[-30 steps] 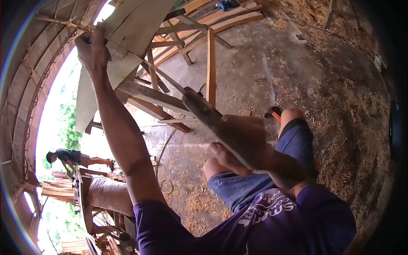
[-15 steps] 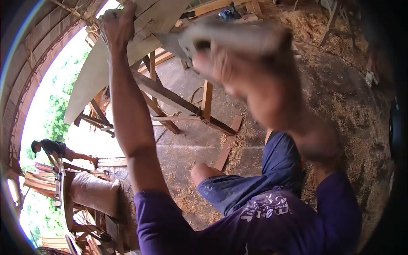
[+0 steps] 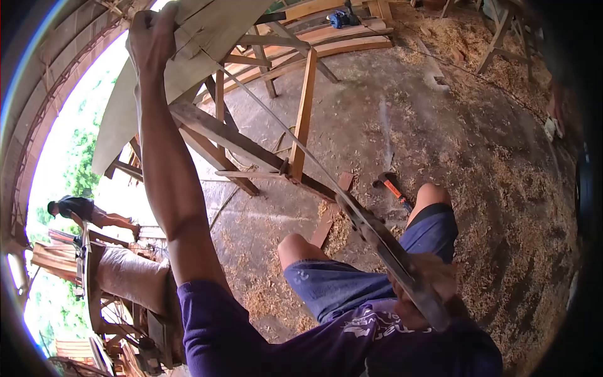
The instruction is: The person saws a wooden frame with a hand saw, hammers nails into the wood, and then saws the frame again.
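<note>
A handsaw [image 3: 391, 252] is in my right hand [image 3: 427, 283], its handle low beside my thigh. The thin blade is seen edge-on and slants up to the left, with its tip at a cut in a broad wooden board [image 3: 116, 122]. My left hand [image 3: 152, 41] is up at the top left, its fingers closed over the upper part of this board; the fingertips are partly hidden. Under the board stands a wooden trestle [image 3: 242, 141].
A hammer [image 3: 396, 188] with an orange-and-black handle lies on the shaving-strewn floor by my knee. Planks [image 3: 352, 45] and a blue power tool [image 3: 342, 19] are at the top. Another person [image 3: 78, 210] bends at far left, near a covered bench [image 3: 132, 279].
My right hand has pulled the handsaw down and back toward my body, uncovering the floor and the hammer. My left hand stays on the board while the view shifts slightly.
</note>
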### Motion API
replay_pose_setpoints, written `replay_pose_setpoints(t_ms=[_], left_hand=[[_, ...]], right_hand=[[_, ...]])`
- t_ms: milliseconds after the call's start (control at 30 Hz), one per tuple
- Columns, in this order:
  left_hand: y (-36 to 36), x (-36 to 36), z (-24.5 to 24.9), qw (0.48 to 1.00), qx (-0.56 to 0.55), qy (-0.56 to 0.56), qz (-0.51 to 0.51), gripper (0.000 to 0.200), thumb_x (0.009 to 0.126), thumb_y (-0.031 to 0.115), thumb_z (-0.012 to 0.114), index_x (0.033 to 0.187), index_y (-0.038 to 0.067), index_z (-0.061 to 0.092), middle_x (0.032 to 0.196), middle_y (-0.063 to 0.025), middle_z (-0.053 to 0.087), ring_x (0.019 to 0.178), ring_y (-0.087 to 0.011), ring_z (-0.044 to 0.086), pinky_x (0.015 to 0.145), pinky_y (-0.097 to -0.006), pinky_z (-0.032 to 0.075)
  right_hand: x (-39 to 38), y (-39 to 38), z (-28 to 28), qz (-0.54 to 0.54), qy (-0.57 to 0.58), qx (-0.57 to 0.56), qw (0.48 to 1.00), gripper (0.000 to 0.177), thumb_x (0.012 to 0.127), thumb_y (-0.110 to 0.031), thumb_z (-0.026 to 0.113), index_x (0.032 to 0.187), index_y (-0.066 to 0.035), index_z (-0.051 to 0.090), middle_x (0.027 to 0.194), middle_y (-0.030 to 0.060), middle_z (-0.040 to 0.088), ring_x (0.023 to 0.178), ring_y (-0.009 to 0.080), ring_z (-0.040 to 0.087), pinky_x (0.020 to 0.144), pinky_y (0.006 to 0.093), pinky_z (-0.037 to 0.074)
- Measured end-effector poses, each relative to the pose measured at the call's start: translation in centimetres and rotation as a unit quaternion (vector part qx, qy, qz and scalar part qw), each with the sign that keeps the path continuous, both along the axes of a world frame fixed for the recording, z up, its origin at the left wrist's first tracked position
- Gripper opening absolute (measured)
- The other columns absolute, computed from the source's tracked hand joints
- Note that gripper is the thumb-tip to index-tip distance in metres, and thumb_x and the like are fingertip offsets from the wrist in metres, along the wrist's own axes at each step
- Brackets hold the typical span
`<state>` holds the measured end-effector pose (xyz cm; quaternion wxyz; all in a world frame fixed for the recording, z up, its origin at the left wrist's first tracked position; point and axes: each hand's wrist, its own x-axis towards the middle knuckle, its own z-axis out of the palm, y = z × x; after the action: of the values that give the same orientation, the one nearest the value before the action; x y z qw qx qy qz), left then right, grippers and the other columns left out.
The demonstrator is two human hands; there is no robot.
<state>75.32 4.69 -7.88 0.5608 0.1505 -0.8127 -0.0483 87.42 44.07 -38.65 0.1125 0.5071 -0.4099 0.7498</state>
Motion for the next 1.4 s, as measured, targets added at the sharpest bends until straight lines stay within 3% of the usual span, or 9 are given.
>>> replay_pose_setpoints(t_ms=[100, 233, 400, 500, 600, 967, 1033, 1167, 1400], left_hand=[[-2.5, -0.6, 0.2, 0.997, -0.044, 0.013, -0.062, 0.055, 0.077, 0.052, 0.067, 0.092, -0.001, 0.066, 0.074, -0.0124, 0.064, 0.056, -0.0182, 0.056, 0.056, -0.0333, 0.046], [-2.8, -1.1, -0.3, 0.995, -0.07, 0.026, -0.06, 0.048, 0.08, 0.045, 0.069, 0.092, -0.001, 0.065, 0.071, -0.0092, 0.061, 0.052, -0.0157, 0.053, 0.048, -0.031, 0.042], [-3.1, -1.0, -0.2, 0.99, -0.096, 0.025, -0.1, 0.051, 0.078, 0.046, 0.069, 0.092, -0.002, 0.065, 0.073, -0.0121, 0.064, 0.053, -0.0164, 0.057, 0.049, -0.032, 0.044], [-3.6, -1.0, 0.4, 0.996, -0.04, -0.028, -0.071, 0.051, 0.078, 0.047, 0.069, 0.092, -0.002, 0.066, 0.074, -0.0121, 0.066, 0.058, -0.0186, 0.06, 0.057, -0.033, 0.047], [-2.1, 0.0, 0.2, 0.997, -0.02, -0.056, -0.054, 0.057, 0.076, 0.054, 0.066, 0.09, -0.001, 0.066, 0.073, -0.0122, 0.066, 0.063, -0.0215, 0.063, 0.065, -0.0357, 0.049], [-2.5, -1.0, 0.1, 0.993, -0.1, 0.017, -0.06, 0.053, 0.078, 0.05, 0.066, 0.091, -0.001, 0.065, 0.065, -0.0109, 0.061, 0.05, -0.0183, 0.054, 0.054, -0.0321, 0.044], [-1.4, -0.8, 0.0, 0.996, -0.054, 0.006, -0.069, 0.05, 0.079, 0.048, 0.067, 0.091, 0.0, 0.065, 0.065, -0.0098, 0.06, 0.054, -0.018, 0.055, 0.056, -0.0327, 0.044], [-0.7, -0.8, -0.2, 0.999, -0.021, -0.001, -0.046, 0.063, 0.07, 0.053, 0.068, 0.095, -0.005, 0.066, 0.09, -0.0204, 0.066, 0.087, -0.0325, 0.06, 0.084, -0.0408, 0.045], [-2.2, -0.5, 0.8, 0.997, -0.024, -0.047, -0.054, 0.06, 0.071, 0.054, 0.069, 0.088, -0.003, 0.066, 0.091, -0.0165, 0.068, 0.089, -0.0281, 0.063, 0.083, -0.0384, 0.047]], right_hand=[[-2.8, -3.4, 3.6, -0.116, 0.056, 0.218, 0.967, 0.028, 0.073, -0.009, 0.072, 0.097, 0.0, 0.062, 0.074, 0.0108, 0.064, 0.058, 0.0267, 0.064, 0.053, 0.0325, 0.05], [-9.5, -15.3, 9.3, -0.297, 0.16, -0.001, 0.941, 0.017, 0.079, -0.018, 0.07, 0.087, -0.005, 0.064, 0.066, 0.0088, 0.059, 0.05, 0.0219, 0.057, 0.045, 0.0338, 0.043], [-9.1, -15.3, 14.0, -0.078, 0.006, 0.067, 0.995, 0.02, 0.079, -0.018, 0.07, 0.092, -0.002, 0.065, 0.075, 0.0094, 0.064, 0.057, 0.0199, 0.061, 0.047, 0.0343, 0.046], [-6.8, -9.5, 12.3, -0.258, 0.223, -0.013, 0.94, 0.022, 0.08, -0.013, 0.069, 0.098, -0.001, 0.065, 0.083, 0.012, 0.067, 0.062, 0.0183, 0.062, 0.051, 0.0342, 0.048], [-1.8, 1.7, 6.0, -0.166, 0.03, 0.27, 0.948, 0.024, 0.076, -0.007, 0.07, 0.097, 0.0, 0.062, 0.077, 0.0083, 0.065, 0.068, 0.0159, 0.064, 0.053, 0.0299, 0.05], [-1.3, 0.0, 4.8, -0.131, 0.022, 0.152, 0.979, 0.031, 0.053, -0.01, 0.075, 0.082, -0.003, 0.064, 0.07, 0.0075, 0.061, 0.053, 0.0185, 0.057, 0.048, 0.0325, 0.044], [-2.5, -3.2, 9.6, -0.352, 0.179, 0.339, 0.854, 0.039, 0.06, -0.016, 0.08, 0.095, -0.007, 0.064, 0.075, 0.003, 0.057, 0.066, 0.0181, 0.058, 0.058, 0.0307, 0.044], [-8.4, -9.5, 13.4, -0.456, 0.3, 0.12, 0.829, 0.011, 0.081, -0.018, 0.065, 0.088, -0.009, 0.065, 0.072, 0.0042, 0.06, 0.065, 0.0228, 0.06, 0.06, 0.0343, 0.044], [-5.7, -9.5, 15.8, -0.299, 0.172, 0.077, 0.935, 0.018, 0.087, -0.016, 0.061, 0.088, 0.002, 0.059, 0.071, 0.0159, 0.06, 0.065, 0.0306, 0.062, 0.063, 0.0407, 0.049]])
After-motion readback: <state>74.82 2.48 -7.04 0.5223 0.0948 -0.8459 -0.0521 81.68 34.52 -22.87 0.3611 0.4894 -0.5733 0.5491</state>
